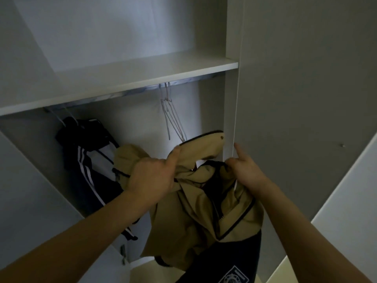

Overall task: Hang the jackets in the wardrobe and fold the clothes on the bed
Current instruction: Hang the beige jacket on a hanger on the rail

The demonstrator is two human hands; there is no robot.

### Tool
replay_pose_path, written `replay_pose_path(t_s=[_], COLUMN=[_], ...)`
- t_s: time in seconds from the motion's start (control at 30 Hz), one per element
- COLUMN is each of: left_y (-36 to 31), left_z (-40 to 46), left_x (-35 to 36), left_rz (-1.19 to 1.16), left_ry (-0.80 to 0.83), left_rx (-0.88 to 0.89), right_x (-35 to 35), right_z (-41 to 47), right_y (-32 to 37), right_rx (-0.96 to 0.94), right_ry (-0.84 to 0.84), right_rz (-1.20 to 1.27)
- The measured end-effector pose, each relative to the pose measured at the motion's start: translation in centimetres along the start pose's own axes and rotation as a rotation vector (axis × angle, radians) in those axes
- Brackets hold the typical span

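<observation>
Wardrobe [231, 27], pale interior, door open on the right. One horizontal shelf [130, 78] spans the full width; nothing visible lying on its top. Metal rail [130, 91] runs directly beneath the shelf's front edge. Rail load: near the left end, dark jacket with white stripes [85, 160] on a hanger, hanging down against the left wall. Toward the right end, a small bunch of bare wire hangers [171, 117], hooks bunched together on the rail, frames tilted toward the right wall. Wardrobe floor [142, 271] shows as a light strip at the bottom; contents there can't be made out.
</observation>
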State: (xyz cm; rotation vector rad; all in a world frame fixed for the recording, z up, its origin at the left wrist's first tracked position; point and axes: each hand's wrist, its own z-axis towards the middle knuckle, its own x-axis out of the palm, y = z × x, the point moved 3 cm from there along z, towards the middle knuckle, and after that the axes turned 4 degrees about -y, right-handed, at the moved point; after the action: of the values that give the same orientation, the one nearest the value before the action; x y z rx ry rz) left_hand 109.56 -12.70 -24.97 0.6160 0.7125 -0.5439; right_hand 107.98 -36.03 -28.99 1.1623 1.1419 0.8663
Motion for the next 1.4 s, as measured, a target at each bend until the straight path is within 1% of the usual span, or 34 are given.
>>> replay_pose_path(t_s=[0.07, 0.1, 0.17, 0.23, 0.3, 0.4, 0.43, 0.47, 0.53, 0.57, 0.6, 0.67, 0.7, 0.73, 0.77, 0.87, 0.93, 1.0, 1.07, 1.1, 1.13, 1.17, 1.23, 1.27, 1.3, 1.33, 1.4], left_y=[-0.2, -0.3, -0.2, 0.2, 0.2, -0.2, -0.2, -0.1, 0.1, 0.1, 0.3, 0.9, 1.3, 1.8, 2.3, 3.8, 4.2, 4.4, 5.0, 5.4, 5.8, 6.3, 7.3, 7.4, 7.2, 6.6, 4.8], left_z=[-0.7, -1.1, -1.6, -1.6, -1.5, -1.2, -1.2, -1.2, -1.2, -1.4, -1.5, -1.8, -2.0, -2.1, -2.0, -0.4, 1.3, 2.6, 3.7, 4.3, 4.8, 5.3, 5.9, 6.1, 6.4, 6.8, 8.0], left_x=[0.0, 0.0, -0.3, -0.3, -0.3, -0.2, -0.2, -0.2, -0.2, -0.2, -0.2, -0.2, -0.1, 0.0, 0.2, 0.3, 0.0, -0.4, -1.0, -1.5, -1.7, -1.9, -1.8, -1.7, -1.6, -1.7, -2.5], left_rz=[-0.069, -0.110, -0.165, -0.196, -0.214, -0.210, -0.213, -0.226, -0.249, -0.266, -0.299, -0.372, -0.372, -0.360, -0.341, -0.210, -0.139, -0.072, -0.027, -0.015, -0.024, -0.076, -0.303, -0.433, -0.528, -0.592, -0.616], left_ry=[-0.093, -0.110, -0.102, -0.076, -0.043, -0.032, -0.031, -0.033, 0.004, 0.055, 0.122, 0.272, 0.331, 0.357, 0.364, 0.296, 0.215, 0.107, 0.024, -0.006, -0.027, -0.036, -0.028, 0.009, 0.066, 0.144, 0.350], left_rx=[0.076, 0.131, 0.206, 0.228, 0.239, 0.259, 0.257, 0.259, 0.278, 0.296, 0.304, 0.301, 0.309, 0.331, 0.345, 0.350, 0.339, 0.349, 0.326, 0.278, 0.183, 0.045, -0.287, -0.406, -0.434, -0.392, -0.164], right_x=[0.3, 0.4, 0.4, 0.3, 0.7, 1.6, 1.7, 1.8, 2.0, 2.0, 1.9, 1.3, 1.0, 0.7, 0.5, 0.2, 0.3, 0.3, -0.1, -0.3, -0.6, -0.9, -1.1, -1.0, -0.9, -0.7, 0.0], right_z=[0.1, 0.1, 0.0, -0.1, -0.1, -0.4, -0.5, -0.7, -1.1, -1.2, -1.1, -0.7, -0.6, -0.5, -0.5, -0.8, -0.7, -0.4, -0.2, -0.2, -0.1, -0.1, -0.2, -0.5, -0.8, -1.2, -1.9], right_y=[0.2, 0.3, 0.3, 0.2, 0.2, 0.4, 0.5, 0.6, 1.1, 1.3, 1.4, 1.2, 1.3, 1.2, 1.1, 0.6, 0.4, 0.6, 1.2, 1.5, 1.7, 1.9, 2.5, 2.9, 3.2, 3.7, 4.4], right_rx=[-0.019, -0.016, 0.013, 0.036, 0.042, 0.023, -0.010, -0.046, -0.107, -0.122, -0.120, -0.096, -0.081, -0.074, -0.065, 0.015, -0.012, -0.071, -0.125, -0.145, -0.163, -0.178, -0.208, -0.222, -0.236, -0.254, -0.288], right_ry=[0.008, 0.029, 0.091, 0.145, 0.158, 0.227, 0.260, 0.294, 0.335, 0.322, 0.268, 0.104, 0.045, 0.011, -0.003, 0.031, 0.054, 0.023, -0.024, -0.037, -0.049, -0.062, -0.072, -0.055, -0.022, 0.023, 0.112], right_rz=[0.120, 0.190, 0.294, 0.324, 0.306, 0.439, 0.444, 0.400, 0.237, 0.150, 0.086, 0.018, -0.008, -0.026, -0.014, 0.119, 0.053, 0.014, 0.001, -0.012, -0.033, -0.053, -0.089, -0.101, -0.118, -0.150, -0.250])
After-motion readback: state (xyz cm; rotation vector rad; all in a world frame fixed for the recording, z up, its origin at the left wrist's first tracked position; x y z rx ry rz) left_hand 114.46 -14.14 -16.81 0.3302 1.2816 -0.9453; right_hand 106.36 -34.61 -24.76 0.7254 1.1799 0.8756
